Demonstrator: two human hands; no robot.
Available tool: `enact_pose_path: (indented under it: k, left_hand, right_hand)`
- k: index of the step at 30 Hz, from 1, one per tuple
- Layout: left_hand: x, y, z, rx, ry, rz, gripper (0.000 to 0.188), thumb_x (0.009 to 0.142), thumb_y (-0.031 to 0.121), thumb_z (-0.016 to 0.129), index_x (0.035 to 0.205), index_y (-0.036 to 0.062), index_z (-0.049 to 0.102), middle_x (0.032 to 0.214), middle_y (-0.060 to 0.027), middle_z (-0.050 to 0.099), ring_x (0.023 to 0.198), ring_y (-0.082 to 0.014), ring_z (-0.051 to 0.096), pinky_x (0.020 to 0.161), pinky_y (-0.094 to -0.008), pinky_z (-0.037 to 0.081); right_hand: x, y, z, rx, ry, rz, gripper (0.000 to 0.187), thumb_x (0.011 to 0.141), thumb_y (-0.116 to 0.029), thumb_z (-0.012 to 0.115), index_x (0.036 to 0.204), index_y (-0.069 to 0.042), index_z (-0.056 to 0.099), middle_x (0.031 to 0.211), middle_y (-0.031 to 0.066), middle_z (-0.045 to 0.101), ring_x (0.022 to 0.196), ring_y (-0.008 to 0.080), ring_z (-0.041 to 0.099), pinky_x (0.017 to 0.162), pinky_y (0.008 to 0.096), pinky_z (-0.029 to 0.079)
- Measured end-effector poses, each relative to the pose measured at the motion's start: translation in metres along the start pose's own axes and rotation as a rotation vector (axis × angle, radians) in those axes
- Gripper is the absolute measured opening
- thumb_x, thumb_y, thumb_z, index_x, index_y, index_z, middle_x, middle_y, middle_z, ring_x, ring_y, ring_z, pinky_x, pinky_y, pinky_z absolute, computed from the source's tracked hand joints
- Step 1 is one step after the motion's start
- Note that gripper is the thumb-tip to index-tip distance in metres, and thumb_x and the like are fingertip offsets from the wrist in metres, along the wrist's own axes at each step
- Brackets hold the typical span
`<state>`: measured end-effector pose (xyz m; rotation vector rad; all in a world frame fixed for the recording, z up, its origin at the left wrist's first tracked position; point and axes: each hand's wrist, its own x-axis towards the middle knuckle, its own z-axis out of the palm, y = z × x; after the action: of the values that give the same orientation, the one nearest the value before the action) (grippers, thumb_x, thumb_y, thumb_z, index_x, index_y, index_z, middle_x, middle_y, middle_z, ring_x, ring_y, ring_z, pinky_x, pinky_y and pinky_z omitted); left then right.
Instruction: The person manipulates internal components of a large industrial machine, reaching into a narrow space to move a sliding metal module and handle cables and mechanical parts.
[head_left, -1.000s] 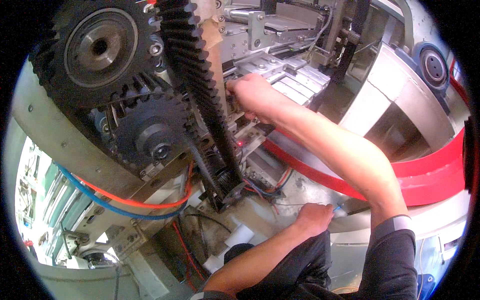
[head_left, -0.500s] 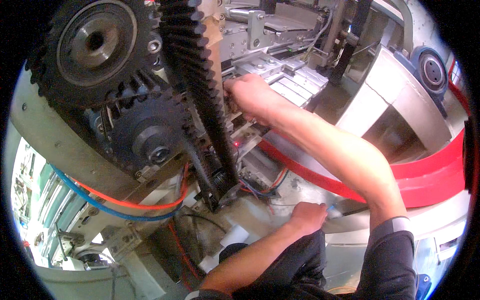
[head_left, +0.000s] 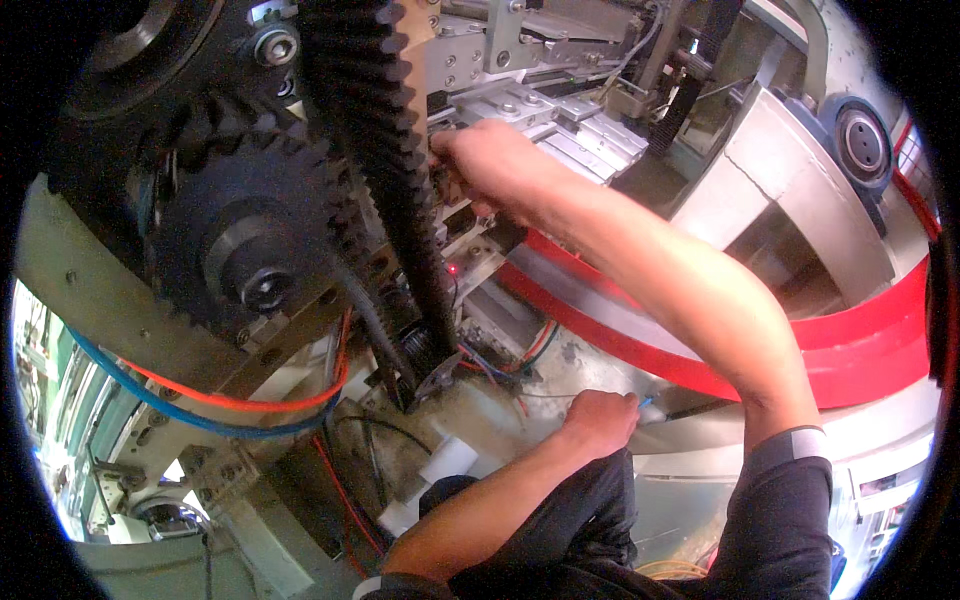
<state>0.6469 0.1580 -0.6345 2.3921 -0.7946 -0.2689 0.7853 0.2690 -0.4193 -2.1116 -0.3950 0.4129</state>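
One right hand [head_left: 487, 160] up at the machine, one left hand [head_left: 600, 418] low

We have our right hand at the metalwork just beside a tall toothed gear [head_left: 385, 170], its fingers curled inward. The fingertips are hidden from us, so we cannot tell how tightly they close or whether they have hold of anything. A silvery metal block [head_left: 595, 150] lies just right of the hand, and a small red light [head_left: 453, 270] glows below it.

Lower down, our left hand is curled closed around a thin blue-ended item [head_left: 648, 402]; we see only its blue end, poking out past the fingers on the right. It sits near the red curved band [head_left: 860, 350], well apart from the right hand.

On our left we see a dark round gear [head_left: 225, 215], with an orange hose [head_left: 250, 406] and a blue hose [head_left: 150, 402] looping beneath it.
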Motion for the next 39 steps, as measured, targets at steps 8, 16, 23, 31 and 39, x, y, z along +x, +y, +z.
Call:
enact_pose_path:
  k: [8, 16, 23, 31, 39]
  left_hand:
    - [-0.003, -0.009, 0.006, -0.037, 0.123, 0.036, 0.026, 0.090, 0.027, 0.048, 0.086, 0.0038, 0.058, 0.073, -0.0138, 0.065, 0.068, -0.0314, 0.065, 0.061, -0.0474, 0.050]
    - [0.000, -0.012, 0.004, -0.034, 0.112, 0.041, 0.025, 0.089, 0.027, 0.049, 0.085, 0.0036, 0.058, 0.070, -0.0135, 0.064, 0.067, -0.0317, 0.064, 0.060, -0.0462, 0.051]
    - [0.002, -0.012, 0.011, -0.011, 0.120, 0.043, 0.025, 0.089, 0.027, 0.049, 0.085, 0.0040, 0.059, 0.070, -0.0127, 0.065, 0.066, -0.0310, 0.065, 0.059, -0.0462, 0.051]
    - [0.000, -0.012, 0.003, -0.018, 0.083, 0.031, 0.026, 0.089, 0.029, 0.050, 0.087, 0.0039, 0.059, 0.071, -0.0133, 0.065, 0.067, -0.0308, 0.066, 0.059, -0.0454, 0.052]
    - [0.000, -0.016, 0.006, -0.013, 0.057, 0.015, 0.027, 0.090, 0.030, 0.050, 0.088, 0.0043, 0.059, 0.071, -0.0131, 0.066, 0.067, -0.0305, 0.066, 0.058, -0.0461, 0.051]
  right_hand:
    - [0.031, 0.004, -0.070, -0.707, 0.239, -0.444, 0.041, 0.086, -0.038, 0.051, 0.091, -0.002, 0.069, 0.078, 0.0196, 0.066, 0.077, 0.0276, 0.067, 0.077, 0.0392, 0.051]
    - [0.046, 0.012, -0.058, -0.892, 0.112, -0.857, 0.027, 0.081, -0.028, 0.060, 0.100, -0.011, 0.069, 0.091, 0.0155, 0.068, 0.087, 0.0339, 0.064, 0.079, 0.0419, 0.051]
    - [0.053, 0.018, -0.061, -0.797, 0.021, -0.816, 0.026, 0.085, -0.025, 0.062, 0.101, -0.005, 0.067, 0.090, 0.0157, 0.068, 0.083, 0.0282, 0.066, 0.077, 0.0376, 0.050]
    - [0.036, -0.013, -0.053, -0.609, -0.114, -0.296, 0.017, 0.084, -0.018, 0.058, 0.086, -0.005, 0.069, 0.067, 0.0048, 0.063, 0.050, 0.0111, 0.051, 0.045, 0.0280, 0.042]
    - [0.025, -0.011, -0.038, -0.247, -0.088, 0.055, 0.021, 0.085, -0.024, 0.055, 0.075, -0.007, 0.063, 0.054, -0.0003, 0.049, 0.037, 0.0097, 0.040, 0.034, 0.0257, 0.028]
